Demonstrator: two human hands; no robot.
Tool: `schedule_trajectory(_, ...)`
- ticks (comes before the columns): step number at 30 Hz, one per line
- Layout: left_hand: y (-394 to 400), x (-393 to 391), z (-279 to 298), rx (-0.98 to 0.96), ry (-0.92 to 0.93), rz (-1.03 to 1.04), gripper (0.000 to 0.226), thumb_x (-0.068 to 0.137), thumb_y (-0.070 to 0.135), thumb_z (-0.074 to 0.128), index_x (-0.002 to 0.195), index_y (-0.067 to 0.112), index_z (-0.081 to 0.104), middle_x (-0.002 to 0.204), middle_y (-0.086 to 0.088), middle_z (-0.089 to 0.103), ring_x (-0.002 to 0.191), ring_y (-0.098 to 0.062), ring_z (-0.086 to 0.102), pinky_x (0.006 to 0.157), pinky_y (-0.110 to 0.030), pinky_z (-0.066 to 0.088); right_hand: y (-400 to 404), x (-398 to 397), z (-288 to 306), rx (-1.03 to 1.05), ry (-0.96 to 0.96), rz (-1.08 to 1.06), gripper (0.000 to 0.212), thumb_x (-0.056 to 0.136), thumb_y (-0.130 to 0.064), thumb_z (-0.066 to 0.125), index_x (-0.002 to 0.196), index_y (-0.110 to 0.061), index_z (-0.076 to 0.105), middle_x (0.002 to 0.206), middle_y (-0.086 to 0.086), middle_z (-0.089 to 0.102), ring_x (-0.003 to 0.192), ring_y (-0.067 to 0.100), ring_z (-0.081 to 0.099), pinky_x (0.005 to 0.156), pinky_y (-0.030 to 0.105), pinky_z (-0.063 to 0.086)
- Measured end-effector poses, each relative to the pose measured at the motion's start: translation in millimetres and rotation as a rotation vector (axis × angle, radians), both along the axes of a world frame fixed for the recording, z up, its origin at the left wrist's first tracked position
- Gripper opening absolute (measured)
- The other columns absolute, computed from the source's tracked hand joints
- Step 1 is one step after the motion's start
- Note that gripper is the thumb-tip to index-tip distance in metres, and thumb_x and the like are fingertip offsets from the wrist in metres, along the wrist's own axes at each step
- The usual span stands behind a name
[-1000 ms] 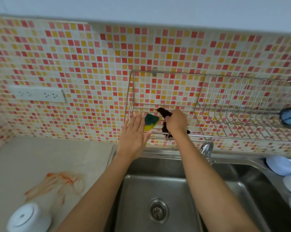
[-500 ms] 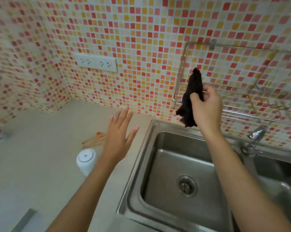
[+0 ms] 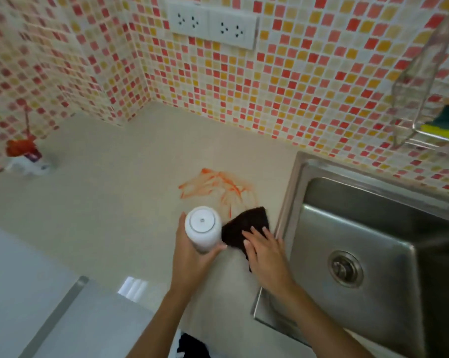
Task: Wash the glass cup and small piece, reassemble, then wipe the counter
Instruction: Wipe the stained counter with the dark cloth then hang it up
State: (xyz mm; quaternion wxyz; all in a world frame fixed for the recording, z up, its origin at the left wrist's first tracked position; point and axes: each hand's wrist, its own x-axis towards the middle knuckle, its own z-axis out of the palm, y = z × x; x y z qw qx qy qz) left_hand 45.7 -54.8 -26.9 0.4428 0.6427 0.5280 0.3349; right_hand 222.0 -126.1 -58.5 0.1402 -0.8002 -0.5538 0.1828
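Your left hand (image 3: pixel 192 250) grips the white cup (image 3: pixel 203 227); your right hand (image 3: pixel 264 250) presses flat on the dark cloth (image 3: pixel 240 228).
Both sit on the counter (image 3: pixel 115 202), just below the orange smear (image 3: pixel 218 188), beside the sink (image 3: pixel 373 254). Your wire rack (image 3: pixel 411 94) holds a sponge (image 3: pixel 442 124).

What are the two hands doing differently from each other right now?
The left hand has its fingers curled round the white cup; the right hand lies flat, fingers straight, pressing the dark cloth.
The left hand's grip is on a hard upright thing; the right hand presses a limp cloth spread on the counter.
The right hand is nearer the sink.
Both reach toward the orange stain.
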Motion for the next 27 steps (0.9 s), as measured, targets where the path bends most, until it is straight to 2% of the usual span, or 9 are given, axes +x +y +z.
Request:
schedule_trajectory(2, 7, -1, -8, -0.007, -0.03, -0.004, 0.105, 0.06, 0.028, 0.092, 0.144, 0.022, 0.029, 0.141, 0.006, 0.045, 0.13, 0.009, 0.037, 0.106, -0.009, 0.03, 4, -5, -3, 0.14, -0.159, 0.048, 0.044, 0.094, -0.04, 0.034, 0.12, -0.028, 0.067, 0.133, -0.001, 0.06, 0.134, 0.024, 0.044, 0.114, 0.053, 0.024)
schedule_trajectory(6, 16, -5, -20, 0.011, -0.07, -0.035, 0.101, 0.061, 0.024, 0.092, 0.141, 0.033, 0.029, 0.138, 0.008, 0.046, 0.125, 0.005, 0.043, 0.1, -0.008, 0.035, 17, 5, -14, 0.265, -0.208, 0.133, 0.036, 0.091, -0.033, 0.046, 0.112, -0.021, 0.072, 0.13, 0.001, 0.062, 0.137, 0.027, 0.041, 0.115, 0.055, 0.019)
schedule_trajectory(9, 21, -7, -24, 0.032, -0.09, -0.056, 0.099, 0.062, 0.024, 0.091, 0.128, 0.059, 0.028, 0.131, 0.027, 0.046, 0.122, 0.007, 0.046, 0.097, -0.006, 0.035, 23, -2, -23, 0.092, -0.251, 0.244, 0.049, 0.098, -0.044, 0.037, 0.142, -0.025, 0.047, 0.154, 0.001, 0.034, 0.146, 0.026, 0.019, 0.116, 0.054, 0.018)
schedule_trajectory(12, 19, -7, -20, 0.045, -0.097, -0.036, 0.095, 0.062, 0.025, 0.091, 0.121, 0.067, 0.029, 0.125, 0.037, 0.047, 0.118, 0.009, 0.048, 0.094, -0.004, 0.036, 35, -8, -27, -0.053, -0.277, 0.235, 0.061, 0.099, -0.057, 0.017, 0.153, -0.031, 0.014, 0.161, -0.002, 0.004, 0.149, 0.024, 0.002, 0.118, 0.051, 0.006)
schedule_trajectory(15, 28, -14, -21, 0.031, -0.082, -0.004, 0.098, 0.061, 0.025, 0.091, 0.121, 0.067, 0.027, 0.123, 0.041, 0.045, 0.118, 0.012, 0.047, 0.093, -0.002, 0.035, 74, 4, -20, -0.092, -0.261, 0.117, 0.064, 0.096, -0.058, -0.001, 0.153, -0.033, 0.007, 0.162, -0.003, -0.001, 0.149, 0.021, -0.002, 0.119, 0.049, 0.003)
schedule_trajectory(18, 49, -25, -13, 0.015, -0.062, 0.071, 0.098, 0.058, 0.031, 0.091, 0.126, 0.057, 0.027, 0.124, 0.031, 0.047, 0.112, 0.013, 0.047, 0.09, 0.004, 0.032, 85, 8, -17, -0.141, -0.219, -0.027, 0.063, 0.095, -0.055, -0.002, 0.153, -0.033, 0.005, 0.162, -0.002, 0.0, 0.149, 0.019, -0.004, 0.12, 0.047, 0.001)
schedule_trajectory(21, 78, -35, -2, 0.03, -0.061, 0.13, 0.1, 0.058, 0.029, 0.09, 0.138, 0.029, 0.03, 0.128, 0.015, 0.048, 0.108, 0.011, 0.045, 0.086, 0.003, 0.033, 50, -30, -13, -0.128, -0.214, -0.109, 0.06, 0.098, -0.051, 0.005, 0.154, -0.03, 0.012, 0.161, 0.002, 0.008, 0.149, 0.023, 0.004, 0.119, 0.05, 0.006)
schedule_trajectory(25, 109, -48, 9, 0.052, -0.058, 0.151, 0.1, 0.06, 0.027, 0.09, 0.139, 0.026, 0.029, 0.124, 0.017, 0.05, 0.102, 0.014, 0.049, 0.085, -0.001, 0.036, 35, -56, -1, -0.055, -0.276, -0.122, 0.053, 0.098, -0.042, 0.023, 0.139, -0.023, 0.051, 0.144, 0.01, 0.048, 0.131, 0.032, 0.045, 0.111, 0.052, 0.03)
schedule_trajectory(27, 116, -52, 11, 0.061, -0.06, 0.156, 0.099, 0.059, 0.028, 0.091, 0.138, 0.025, 0.03, 0.124, 0.017, 0.051, 0.104, 0.018, 0.049, 0.087, -0.001, 0.037, 50, -45, -3, 0.036, -0.291, -0.135, 0.048, 0.095, -0.036, 0.031, 0.125, -0.018, 0.064, 0.13, 0.011, 0.06, 0.122, 0.03, 0.051, 0.114, 0.05, 0.025)
